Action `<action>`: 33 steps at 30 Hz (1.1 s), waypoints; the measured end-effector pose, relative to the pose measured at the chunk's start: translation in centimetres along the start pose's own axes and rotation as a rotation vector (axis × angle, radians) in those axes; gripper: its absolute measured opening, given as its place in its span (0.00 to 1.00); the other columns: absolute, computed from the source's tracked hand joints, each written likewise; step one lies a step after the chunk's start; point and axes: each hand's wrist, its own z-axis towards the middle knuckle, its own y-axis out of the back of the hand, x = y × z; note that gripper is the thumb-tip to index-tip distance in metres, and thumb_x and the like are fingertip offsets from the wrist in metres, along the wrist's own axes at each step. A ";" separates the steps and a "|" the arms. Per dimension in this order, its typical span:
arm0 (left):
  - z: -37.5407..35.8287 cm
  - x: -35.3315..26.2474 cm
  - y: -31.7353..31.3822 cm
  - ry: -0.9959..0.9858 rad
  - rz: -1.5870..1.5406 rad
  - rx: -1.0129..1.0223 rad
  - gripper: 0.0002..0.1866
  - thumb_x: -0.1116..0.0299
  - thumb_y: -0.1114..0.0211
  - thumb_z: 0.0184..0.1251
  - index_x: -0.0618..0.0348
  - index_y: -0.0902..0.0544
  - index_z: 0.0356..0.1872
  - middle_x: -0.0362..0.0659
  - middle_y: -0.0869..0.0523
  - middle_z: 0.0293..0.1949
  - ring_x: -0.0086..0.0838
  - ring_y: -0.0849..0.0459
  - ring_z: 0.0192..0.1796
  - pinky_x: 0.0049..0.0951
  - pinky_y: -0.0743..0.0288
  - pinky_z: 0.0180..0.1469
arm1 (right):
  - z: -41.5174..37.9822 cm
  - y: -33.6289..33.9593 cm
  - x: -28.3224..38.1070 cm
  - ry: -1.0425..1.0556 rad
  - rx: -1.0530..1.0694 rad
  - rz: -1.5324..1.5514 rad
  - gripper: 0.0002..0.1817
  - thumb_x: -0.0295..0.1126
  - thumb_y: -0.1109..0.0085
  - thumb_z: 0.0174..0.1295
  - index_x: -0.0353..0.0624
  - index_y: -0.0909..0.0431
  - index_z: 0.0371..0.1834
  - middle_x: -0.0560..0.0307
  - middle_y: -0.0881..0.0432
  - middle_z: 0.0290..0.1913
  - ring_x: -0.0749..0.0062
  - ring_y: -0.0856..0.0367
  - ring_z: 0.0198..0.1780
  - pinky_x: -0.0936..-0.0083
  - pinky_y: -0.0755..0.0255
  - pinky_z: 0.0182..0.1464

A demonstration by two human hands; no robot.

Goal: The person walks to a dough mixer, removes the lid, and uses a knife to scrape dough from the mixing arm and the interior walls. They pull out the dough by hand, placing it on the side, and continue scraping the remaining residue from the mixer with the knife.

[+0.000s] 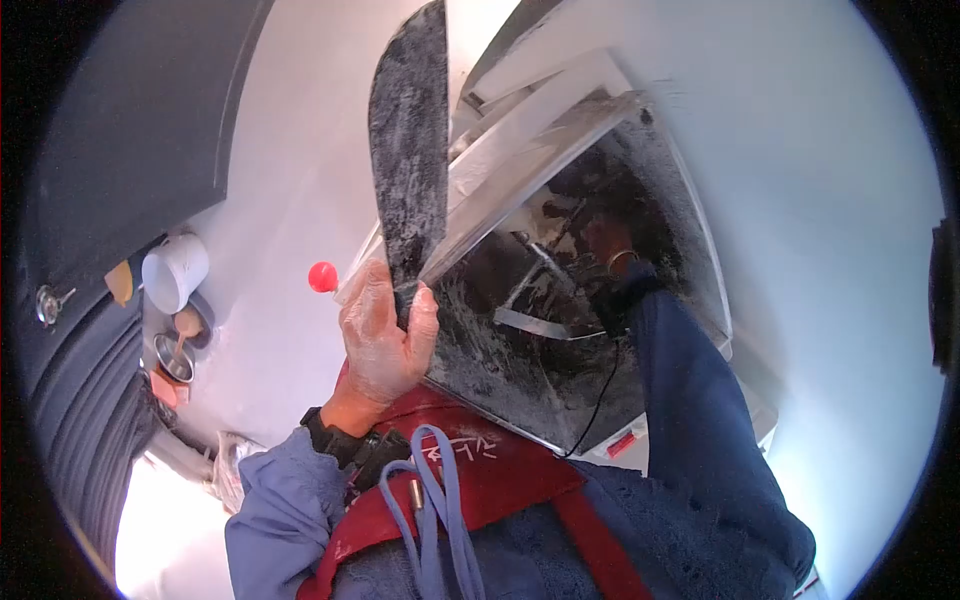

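From above, a person in a blue jacket (700, 400) and a red apron (420, 490) works at an open, box-shaped container with a pale rim and a dark, powder-streaked inside (490, 355). The left hand (385, 325), dusted with white powder, is raised on the near left side of the container, fingers upward and thumb on the right. It is clamped on the narrow lower end of a long, flat black panel with a rounded tip (410, 140), which points up and away from the body, its surface smeared with white powder. A black wristwatch (335, 440) circles the left wrist. The right arm reaches forward, its blue sleeve lowered into the container; the right hand (608, 240) is deep in the shaded interior, a thin yellowish band (619, 257) at its wrist. Shadow hides its fingers, so whether they are apart or together cannot be told. Near it, inside, lies a pale, angled metal bar (535, 323), and a thin black cable (600, 405) curves down toward the near edge. A bright red ball (322, 277) is just left of the left hand. White lettering marks the apron, and a small red label (621, 445) shows by the container's near edge; neither can be read.
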 end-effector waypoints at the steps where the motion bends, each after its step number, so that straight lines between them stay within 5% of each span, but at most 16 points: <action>1: -0.1 0.1 0.0 0.006 0.026 0.025 0.11 0.69 0.47 0.60 0.70 0.30 0.35 0.43 0.24 0.19 0.30 0.25 0.25 0.28 0.33 0.30 | -0.2 0.8 0.4 -0.061 -0.034 -0.020 0.12 0.38 0.51 0.59 0.44 0.24 0.38 0.51 0.22 0.35 0.59 0.24 0.39 0.65 0.31 0.40; 2: -0.1 0.1 0.0 -0.019 0.057 0.010 0.11 0.69 0.47 0.60 0.70 0.30 0.34 0.43 0.24 0.19 0.29 0.25 0.25 0.28 0.32 0.30 | 0.0 0.5 -0.3 -0.072 -0.046 -0.017 0.12 0.38 0.51 0.59 0.44 0.24 0.38 0.51 0.22 0.35 0.59 0.24 0.39 0.65 0.31 0.40; 4: -0.2 0.1 -0.2 0.022 0.005 0.007 0.11 0.72 0.46 0.56 0.70 0.29 0.38 0.47 0.24 0.24 0.35 0.26 0.27 0.32 0.33 0.32 | 0.8 -0.9 -1.8 0.420 0.049 -0.053 0.12 0.38 0.56 0.62 0.47 0.25 0.39 0.53 0.23 0.45 0.56 0.23 0.41 0.61 0.29 0.42; 5: -0.3 0.1 -0.2 0.083 -0.043 -0.003 0.14 0.75 0.45 0.52 0.70 0.28 0.42 0.51 0.25 0.29 0.41 0.26 0.29 0.36 0.33 0.34 | 0.1 -0.2 -0.5 0.408 0.039 -0.048 0.12 0.38 0.56 0.62 0.47 0.25 0.39 0.53 0.23 0.45 0.56 0.23 0.41 0.61 0.29 0.42; 7: -0.4 0.2 0.0 0.080 -0.025 0.038 0.16 0.75 0.45 0.53 0.71 0.29 0.44 0.51 0.24 0.30 0.42 0.26 0.30 0.36 0.33 0.36 | -1.4 0.2 3.2 0.373 0.076 0.441 0.13 0.40 0.55 0.61 0.45 0.25 0.37 0.51 0.22 0.38 0.55 0.23 0.38 0.59 0.30 0.41; 14: -0.7 0.6 -0.2 0.048 0.057 0.038 0.11 0.73 0.46 0.55 0.71 0.29 0.37 0.48 0.24 0.24 0.40 0.27 0.27 0.35 0.34 0.33 | -0.4 -1.3 5.6 0.135 0.019 0.599 0.11 0.34 0.50 0.57 0.42 0.26 0.40 0.45 0.23 0.34 0.58 0.23 0.39 0.66 0.31 0.42; 17: -0.6 0.4 -0.4 0.026 0.025 0.010 0.08 0.73 0.46 0.57 0.69 0.29 0.33 0.46 0.25 0.21 0.38 0.27 0.25 0.34 0.35 0.30 | 2.0 -3.7 5.1 0.150 -0.040 0.537 0.12 0.34 0.49 0.56 0.41 0.26 0.41 0.45 0.23 0.36 0.54 0.24 0.39 0.63 0.31 0.42; 19: -0.6 0.3 -0.3 0.025 0.023 0.019 0.07 0.73 0.47 0.58 0.69 0.29 0.32 0.46 0.25 0.21 0.37 0.27 0.25 0.34 0.35 0.29 | 2.4 -2.6 6.8 0.034 -0.276 0.231 0.16 0.38 0.45 0.54 0.41 0.27 0.43 0.44 0.25 0.42 0.51 0.26 0.42 0.61 0.32 0.45; 23: -0.7 0.0 -0.4 0.064 0.029 0.015 0.07 0.72 0.47 0.59 0.68 0.29 0.31 0.46 0.24 0.21 0.37 0.26 0.25 0.33 0.35 0.29 | 1.7 7.3 12.2 0.086 -0.212 0.567 0.22 0.42 0.51 0.57 0.53 0.32 0.55 0.49 0.29 0.53 0.54 0.32 0.55 0.58 0.39 0.58; 25: -0.5 -0.7 -0.3 0.075 0.018 0.020 0.07 0.72 0.47 0.59 0.68 0.29 0.31 0.46 0.24 0.21 0.37 0.25 0.25 0.33 0.34 0.30 | 3.6 6.5 12.8 0.533 -0.080 0.201 0.26 0.43 0.49 0.55 0.57 0.36 0.59 0.53 0.37 0.61 0.52 0.39 0.61 0.57 0.43 0.61; 28: -0.5 -1.0 -0.5 0.103 0.010 -0.003 0.08 0.71 0.47 0.59 0.68 0.29 0.31 0.46 0.24 0.21 0.36 0.24 0.25 0.32 0.33 0.30 | 2.7 4.2 13.8 0.695 -0.214 0.185 0.26 0.41 0.49 0.54 0.59 0.36 0.59 0.56 0.42 0.64 0.49 0.43 0.63 0.55 0.43 0.61; 33: -0.9 0.0 -0.6 0.055 0.053 -0.031 0.08 0.71 0.47 0.60 0.67 0.30 0.32 0.46 0.23 0.21 0.35 0.24 0.25 0.31 0.32 0.30 | 3.1 1.3 14.4 0.538 -0.220 -0.101 0.24 0.34 0.49 0.53 0.57 0.33 0.57 0.54 0.42 0.63 0.48 0.43 0.62 0.57 0.41 0.60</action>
